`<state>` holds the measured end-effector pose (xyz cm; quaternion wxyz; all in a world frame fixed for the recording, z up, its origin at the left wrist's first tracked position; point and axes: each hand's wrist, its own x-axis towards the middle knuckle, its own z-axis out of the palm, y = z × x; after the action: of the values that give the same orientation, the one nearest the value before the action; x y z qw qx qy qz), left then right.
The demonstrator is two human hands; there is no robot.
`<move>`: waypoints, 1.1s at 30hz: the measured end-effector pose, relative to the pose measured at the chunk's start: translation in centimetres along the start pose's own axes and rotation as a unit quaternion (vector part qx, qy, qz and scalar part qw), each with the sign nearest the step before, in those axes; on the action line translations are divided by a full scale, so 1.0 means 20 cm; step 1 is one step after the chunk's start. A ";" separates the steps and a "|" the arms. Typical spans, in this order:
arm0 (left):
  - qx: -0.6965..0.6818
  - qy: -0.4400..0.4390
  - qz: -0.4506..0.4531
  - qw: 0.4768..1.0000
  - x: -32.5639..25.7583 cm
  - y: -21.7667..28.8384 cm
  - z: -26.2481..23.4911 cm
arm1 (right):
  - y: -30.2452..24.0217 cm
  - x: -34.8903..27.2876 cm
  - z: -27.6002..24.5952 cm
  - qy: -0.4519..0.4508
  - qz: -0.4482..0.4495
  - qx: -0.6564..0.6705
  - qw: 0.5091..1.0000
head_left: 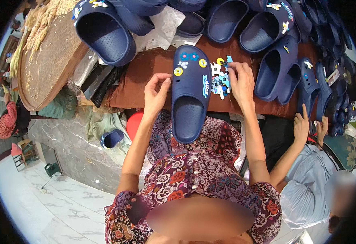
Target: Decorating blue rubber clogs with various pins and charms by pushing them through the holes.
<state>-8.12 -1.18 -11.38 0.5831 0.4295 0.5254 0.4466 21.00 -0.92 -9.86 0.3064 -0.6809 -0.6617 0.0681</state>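
Note:
A navy blue clog [191, 81] lies in front of me, its heel sticking out over the table's near edge. Flower, ring-shaped and small figure charms decorate its toe, and a light blue lettered charm runs along its right side. My left hand [157, 92] is closed at the clog's left edge, thumb and forefinger against it. Just right of the clog is a small heap of colourful shoe charms [220, 83], with white, blue and yellow pieces. My right hand [242, 83] reaches over the heap's right side, fingers bent and a little apart, with nothing visible between them.
Many navy clogs [105, 34] crowd the far side and right of the brown-covered table [145, 61]. A large round woven tray [50, 69] stands at the left. On the right, a co-worker's hand [302, 126] touches another clog [309, 87]. A red round thing [134, 125] sits below the table edge.

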 end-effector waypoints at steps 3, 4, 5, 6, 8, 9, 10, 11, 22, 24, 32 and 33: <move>0.012 -0.007 0.007 1.000 0.01 0.00 0.01 | 0.02 0.03 0.04 -0.018 -0.011 -0.020 1.000; 0.012 -0.007 0.009 1.000 0.01 -0.01 0.01 | 0.01 0.04 0.05 -0.020 -0.011 -0.047 0.999; 0.011 -0.007 0.010 1.000 0.01 -0.02 0.01 | 0.01 0.05 0.06 -0.022 -0.011 -0.075 0.997; 0.012 -0.004 0.010 1.000 0.02 -0.03 0.00 | 0.01 0.05 0.07 -0.018 -0.006 -0.072 0.997; 0.024 -0.019 0.023 0.999 0.02 -0.04 -0.01 | 0.01 0.06 0.08 -0.021 0.000 -0.071 0.997; 0.024 -0.017 0.023 0.999 0.02 -0.03 0.00 | 0.01 0.06 0.08 -0.023 0.010 -0.074 0.997; 0.016 -0.012 0.011 1.000 0.01 -0.01 0.00 | 0.01 0.06 0.09 -0.024 0.009 -0.073 0.997; 0.008 -0.006 -0.001 1.000 0.01 0.00 0.01 | 0.02 0.06 0.09 -0.024 0.011 -0.074 0.997; 0.009 0.001 -0.005 1.000 0.01 0.03 0.01 | -0.15 0.03 -0.06 -0.093 0.037 0.137 0.986; 0.001 0.003 -0.001 1.000 0.00 0.03 0.00 | -0.28 0.06 -0.10 -0.141 0.035 0.173 0.974; -0.017 -0.020 0.011 1.000 0.00 0.06 0.00 | -0.53 0.12 0.00 -0.221 -0.075 0.260 0.937; -0.017 -0.018 0.011 1.000 0.00 0.07 0.00 | -0.54 0.13 0.02 -0.222 -0.076 0.260 0.937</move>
<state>-8.12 -0.90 -10.00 0.5951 0.4332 0.5024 0.4537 11.85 0.90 -3.85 0.3223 -0.4927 -0.7219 0.3637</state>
